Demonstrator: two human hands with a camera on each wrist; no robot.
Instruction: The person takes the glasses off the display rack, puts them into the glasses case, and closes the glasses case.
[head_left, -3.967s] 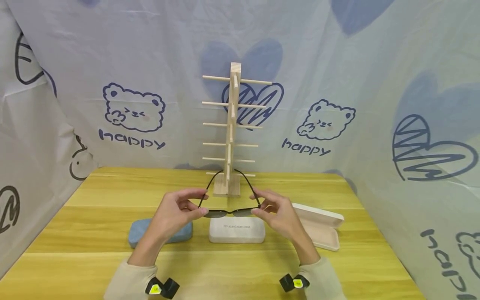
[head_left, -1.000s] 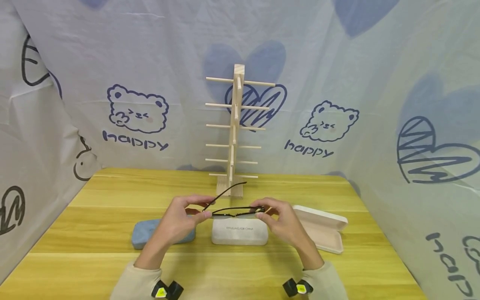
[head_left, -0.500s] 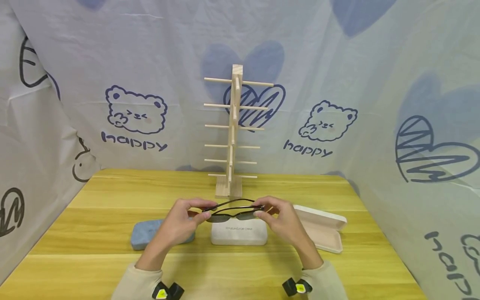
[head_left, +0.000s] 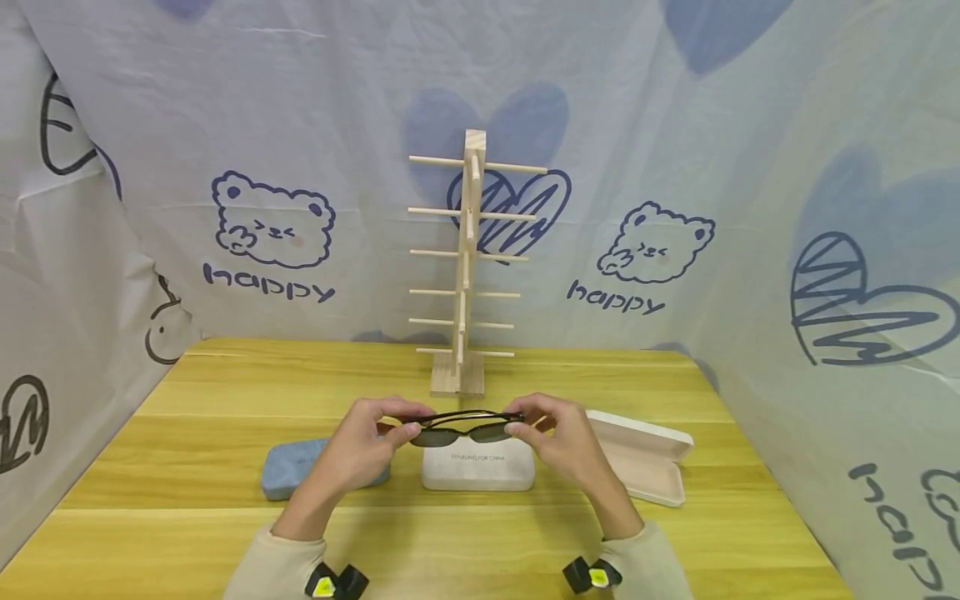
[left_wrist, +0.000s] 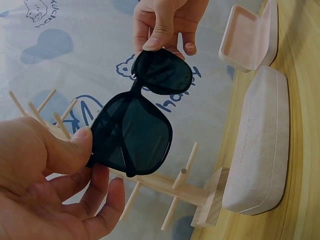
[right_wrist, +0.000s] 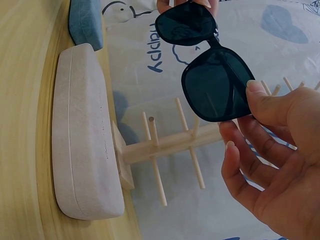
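Observation:
A pair of black sunglasses (head_left: 489,432) with dark lenses is held between both hands, over the white glasses case in the head view. My left hand (head_left: 369,442) pinches the frame's left end between thumb and fingers. The right end is pinched the same way by my right hand (head_left: 557,435). Both temples lie folded behind the lenses; in the left wrist view one shows through the near lens (left_wrist: 147,135). The right wrist view shows my right thumb on the lens edge of the sunglasses (right_wrist: 220,82).
A closed white glasses case (head_left: 478,471) lies below the sunglasses. To its left is a blue case (head_left: 288,468), partly behind my left arm; to its right, an opened pale case (head_left: 648,471). Behind stands a wooden rack (head_left: 470,217) with several pegs, before a printed cloth.
Earlier the temples stood spread out toward the rack. The right one folded in first, then the left; now both lie against the lenses. The hands stay at nearly the same place.

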